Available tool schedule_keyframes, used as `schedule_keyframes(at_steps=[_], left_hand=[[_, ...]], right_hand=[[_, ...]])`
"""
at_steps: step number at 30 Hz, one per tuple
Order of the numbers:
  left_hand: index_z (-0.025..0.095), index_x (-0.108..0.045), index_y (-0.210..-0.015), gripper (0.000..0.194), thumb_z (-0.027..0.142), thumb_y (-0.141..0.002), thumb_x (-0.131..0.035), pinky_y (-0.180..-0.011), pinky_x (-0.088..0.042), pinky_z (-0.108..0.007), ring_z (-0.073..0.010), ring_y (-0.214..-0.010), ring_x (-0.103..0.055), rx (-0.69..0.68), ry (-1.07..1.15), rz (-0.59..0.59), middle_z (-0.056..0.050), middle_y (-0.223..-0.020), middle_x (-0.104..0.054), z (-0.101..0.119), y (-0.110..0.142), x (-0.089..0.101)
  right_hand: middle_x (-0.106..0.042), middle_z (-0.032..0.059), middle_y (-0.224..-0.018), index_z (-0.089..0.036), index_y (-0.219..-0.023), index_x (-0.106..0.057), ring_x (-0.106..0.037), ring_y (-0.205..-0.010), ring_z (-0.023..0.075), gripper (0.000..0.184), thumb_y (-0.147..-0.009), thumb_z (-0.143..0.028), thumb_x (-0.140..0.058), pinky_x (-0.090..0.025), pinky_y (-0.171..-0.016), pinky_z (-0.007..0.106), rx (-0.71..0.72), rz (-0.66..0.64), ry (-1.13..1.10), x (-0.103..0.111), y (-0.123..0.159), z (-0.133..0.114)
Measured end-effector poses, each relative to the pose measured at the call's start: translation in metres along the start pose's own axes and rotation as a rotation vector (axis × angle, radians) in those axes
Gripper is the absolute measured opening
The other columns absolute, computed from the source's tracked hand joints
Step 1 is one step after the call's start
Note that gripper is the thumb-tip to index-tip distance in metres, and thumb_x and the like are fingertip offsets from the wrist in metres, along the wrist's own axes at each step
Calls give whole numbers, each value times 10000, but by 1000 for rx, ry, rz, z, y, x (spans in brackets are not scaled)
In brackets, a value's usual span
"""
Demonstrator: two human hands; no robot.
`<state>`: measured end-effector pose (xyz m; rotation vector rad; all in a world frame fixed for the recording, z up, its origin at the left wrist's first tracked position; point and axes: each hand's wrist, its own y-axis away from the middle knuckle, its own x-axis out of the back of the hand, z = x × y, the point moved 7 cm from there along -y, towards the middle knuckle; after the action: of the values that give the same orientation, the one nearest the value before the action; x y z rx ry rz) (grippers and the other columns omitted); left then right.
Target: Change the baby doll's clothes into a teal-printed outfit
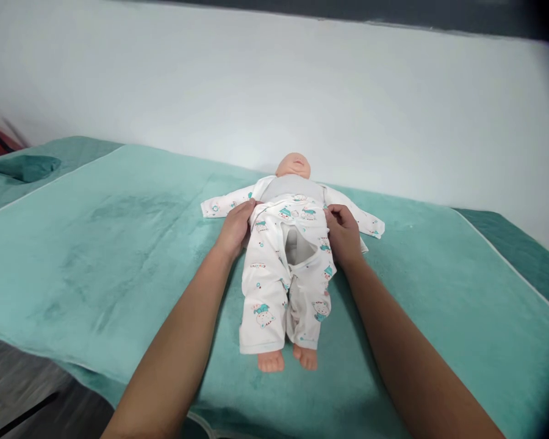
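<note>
A baby doll (294,166) lies on its back on a teal towel (119,244), head toward the wall, bare feet toward me. It wears white printed trousers (268,292) and an open white printed jacket (229,201) spread under its arms. My left hand (235,227) grips the trousers' waistband at the doll's left-hand side in the picture, fingers curled on the cloth. My right hand (343,235) pinches the waistband on the other side.
A white wall (302,91) rises right behind the doll's head. A folded teal cloth (22,167) lies at the far left. The towel's front edge hangs over a dark floor (22,396) at lower left.
</note>
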<state>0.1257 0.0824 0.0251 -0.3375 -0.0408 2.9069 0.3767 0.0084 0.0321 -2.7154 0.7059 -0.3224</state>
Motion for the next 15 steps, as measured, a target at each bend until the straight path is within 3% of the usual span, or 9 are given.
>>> schedule_keyframes(at_steps=[5,10,15], left_hand=[[213,-702,-929,319,392,-685,-802,-694,-448,-269,-146,-741,-590,34,-92,-134,0,-847,-690,9,4,-4],[189,-662,-808,221,356,-712,-771,-664,-416,-275,-138,-690,-559,-72,-200,-53,1,-759,-662,13,-1,2],[226,-521,-840,165,349,-856,-629,-651,-372,-284,-151,-649,-507,-253,-465,122,36,-642,-545,22,-23,4]], right_hand=[[-642,14,-965,-238,-876,-615,-570,-851,175,148,-823,-365,-670,-453,-811,321,90,-129,0,-3,-18,-10],[-661,52,-1220,-230,-788,-554,-595,-1036,211,179,-860,-372,-636,-437,-915,357,159,-229,47,-10,-30,-19],[-704,43,-1053,-245,-822,-532,-587,-887,208,189,-884,-413,-589,-438,-833,359,162,-127,211,-11,-38,-20]])
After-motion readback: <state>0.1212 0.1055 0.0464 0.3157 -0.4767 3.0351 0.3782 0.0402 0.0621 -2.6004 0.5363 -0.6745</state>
